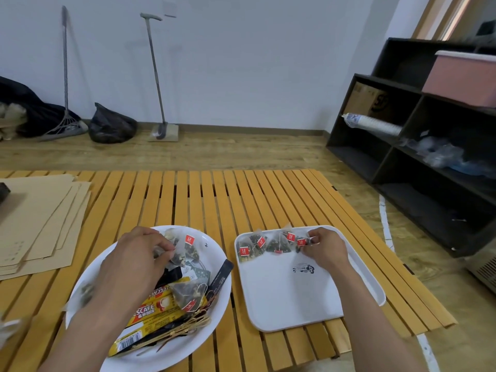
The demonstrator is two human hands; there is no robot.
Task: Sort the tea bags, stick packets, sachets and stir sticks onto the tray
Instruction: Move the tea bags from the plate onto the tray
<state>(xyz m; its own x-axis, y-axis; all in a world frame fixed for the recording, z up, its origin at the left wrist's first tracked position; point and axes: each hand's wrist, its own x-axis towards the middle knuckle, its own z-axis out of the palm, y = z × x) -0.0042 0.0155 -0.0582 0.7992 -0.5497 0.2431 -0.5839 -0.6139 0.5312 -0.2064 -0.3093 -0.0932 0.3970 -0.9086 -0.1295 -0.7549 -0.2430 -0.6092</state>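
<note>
Nearest, a round white plate [214,253] holds glossy yellow stick packets [145,312], thin bamboo stir sticks [185,328] and translucent mesh pyramid tea bags [188,294]. The left hand [139,253], fingers curled, pinches one tea bag [174,257] over the plate. Beside it on the slatted wooden table [204,194], the right hand [326,248] pinches the last of a row of tea bags [264,244] along the far edge of a smooth white rounded-square plastic tray [281,291].

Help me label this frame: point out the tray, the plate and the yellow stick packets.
tray [292,299], head view, bare white floor of the tray
plate [214,249], head view, bare far-right part near the rim
yellow stick packets [145,312], head view, printed face of the top packet
</note>
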